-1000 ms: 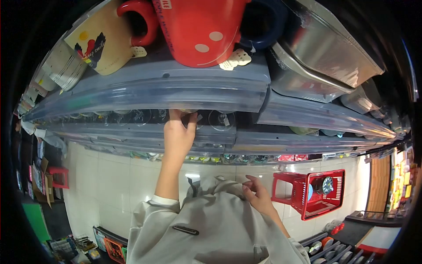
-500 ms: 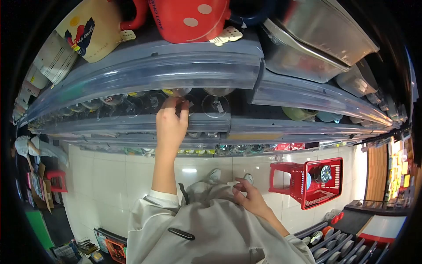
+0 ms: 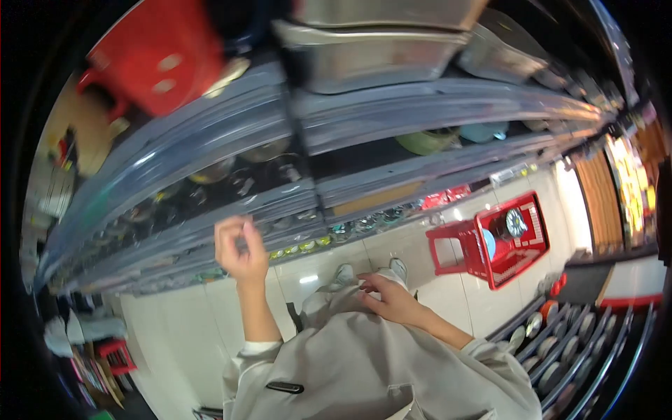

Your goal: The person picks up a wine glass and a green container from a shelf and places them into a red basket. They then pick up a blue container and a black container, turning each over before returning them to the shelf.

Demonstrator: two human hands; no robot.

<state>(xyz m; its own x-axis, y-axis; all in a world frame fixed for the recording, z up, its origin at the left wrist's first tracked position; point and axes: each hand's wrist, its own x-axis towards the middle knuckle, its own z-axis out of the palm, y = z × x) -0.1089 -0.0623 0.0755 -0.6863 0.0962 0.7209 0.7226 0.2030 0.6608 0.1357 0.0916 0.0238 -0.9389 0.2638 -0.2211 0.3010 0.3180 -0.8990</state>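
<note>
My left hand (image 3: 240,246) is in the air in front of the lower shelf edges, away from the glasses. Its fingers are loosely curled, with a gap between thumb and forefinger and nothing visible in it. Above it, on a shelf level, stand stemmed glasses (image 3: 241,183), blurred by motion. My right hand (image 3: 393,299) hangs low before my grey clothing (image 3: 336,357), its fingers loosely bent and apart, holding nothing that I can see.
A red mug (image 3: 157,59) and metal containers (image 3: 381,59) sit on the upper shelf. Green bowls (image 3: 427,142) are farther right. On the tiled floor a red shopping basket (image 3: 488,259) rests against a red stool (image 3: 448,245). At far left is another person (image 3: 91,329).
My left hand has come away from the stemmed glasses, down and toward me, empty. The view has turned, with the shelf now slanting. My right hand stays near my body.
</note>
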